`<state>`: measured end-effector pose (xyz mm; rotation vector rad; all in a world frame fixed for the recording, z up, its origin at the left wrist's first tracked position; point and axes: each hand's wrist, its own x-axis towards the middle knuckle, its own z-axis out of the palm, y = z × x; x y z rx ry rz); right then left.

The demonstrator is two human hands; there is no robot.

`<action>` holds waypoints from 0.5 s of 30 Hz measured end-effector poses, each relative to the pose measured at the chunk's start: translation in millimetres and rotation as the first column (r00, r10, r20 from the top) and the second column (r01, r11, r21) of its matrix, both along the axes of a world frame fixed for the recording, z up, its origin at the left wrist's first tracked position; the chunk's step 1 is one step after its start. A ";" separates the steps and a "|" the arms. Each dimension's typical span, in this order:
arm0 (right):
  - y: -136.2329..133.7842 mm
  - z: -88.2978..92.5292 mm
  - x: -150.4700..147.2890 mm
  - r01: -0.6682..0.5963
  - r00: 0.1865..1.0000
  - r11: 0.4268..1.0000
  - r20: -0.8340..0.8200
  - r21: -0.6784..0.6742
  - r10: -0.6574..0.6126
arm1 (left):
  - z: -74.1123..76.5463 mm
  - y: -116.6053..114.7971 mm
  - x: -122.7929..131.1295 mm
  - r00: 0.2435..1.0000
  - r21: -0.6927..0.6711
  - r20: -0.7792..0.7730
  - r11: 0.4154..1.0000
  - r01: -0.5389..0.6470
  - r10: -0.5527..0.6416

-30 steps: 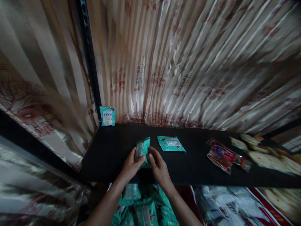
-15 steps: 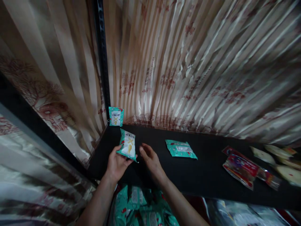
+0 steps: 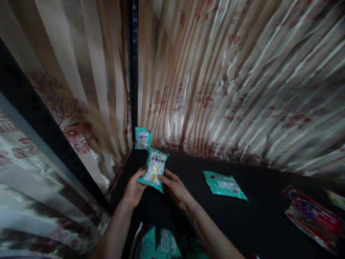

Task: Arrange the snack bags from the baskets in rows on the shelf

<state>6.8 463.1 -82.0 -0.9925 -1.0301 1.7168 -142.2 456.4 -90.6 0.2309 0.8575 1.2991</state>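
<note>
Teal snack packets in a dim shelf bay: three at shelf level, and at least two spare packets point(image 3: 161, 245) in a heap below the shelf's near edge, partly hidden. Above that heap, the left hand point(image 3: 134, 187) and right hand point(image 3: 174, 185) share the held packet point(image 3: 155, 169), upright with its printed face to the camera, over the near left part of the black shelf point(image 3: 258, 223). The left hand's fingers curl round its lower left edge with the thumb on the front. The right hand's fingertips pinch its lower right corner. Most of the packet rises clear above both grips. To the right, well apart from the hands, a flat packet point(image 3: 225, 184) lies on the shelf. At the near right edge lies a red pack point(image 3: 312, 219), blurred, and its number cannot be told. Just beyond the held packet, in the far left corner, a standing packet point(image 3: 143, 138) leans against the striped curtain point(image 3: 229, 79) beside a black post point(image 3: 133, 72).
</note>
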 end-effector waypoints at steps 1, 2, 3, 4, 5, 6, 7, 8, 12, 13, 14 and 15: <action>6.4 -2.9 -4.3 0.025 1.000 1.000 -0.008 0.015 -0.025 | -1.9 3.6 -3.0 0.996 0.020 -0.079 0.999 -0.036 0.038; 13.4 -6.0 -9.4 0.053 0.999 0.998 -0.012 0.029 -0.053 | -4.0 7.0 -5.7 0.984 0.033 -0.158 0.997 -0.075 0.079; 20.9 -9.4 -15.1 0.083 0.996 0.996 -0.010 0.043 -0.083 | -6.2 10.1 -8.0 0.966 0.045 -0.230 0.993 -0.112 0.120; 28.9 -13.1 -21.1 0.112 0.994 0.992 0.002 0.057 -0.112 | -8.6 12.8 -9.9 0.942 0.062 -0.295 0.987 -0.150 0.162; 37.0 -17.1 -27.2 0.137 0.990 0.988 0.022 0.074 -0.139 | -11.1 15.1 -11.1 0.912 0.088 -0.355 0.978 -0.187 0.206; 45.3 -21.5 -33.1 0.162 0.985 0.982 0.044 0.094 -0.167 | -13.7 17.2 -11.9 0.877 0.120 -0.409 0.968 -0.220 0.250; 53.5 -26.3 -38.7 0.183 0.980 0.976 0.063 0.118 -0.191 | -16.2 19.0 -12.3 0.845 0.156 -0.454 0.959 -0.238 0.283; 61.6 -31.3 -43.8 0.196 0.975 0.970 0.078 0.145 -0.209 | -18.6 20.8 -12.4 0.820 0.190 -0.488 0.953 -0.236 0.300; 92.8 -52.6 -58.1 0.212 0.959 0.941 0.129 0.265 -0.252 | -26.4 30.0 -12.7 0.806 0.230 -0.533 0.961 -0.152 0.255; 100.1 -57.7 -60.3 0.208 0.952 0.932 0.157 0.296 -0.263 | -27.8 33.0 -13.1 0.806 0.229 -0.538 0.963 -0.141 0.246; 107.1 -62.5 -62.1 0.198 0.941 0.922 0.200 0.333 -0.274 | -28.8 36.1 -13.6 0.804 0.227 -0.542 0.964 -0.142 0.246; 113.7 -66.9 -63.8 0.179 0.924 0.910 0.252 0.374 -0.286 | -29.7 39.2 -14.1 0.804 0.224 -0.540 0.963 -0.147 0.248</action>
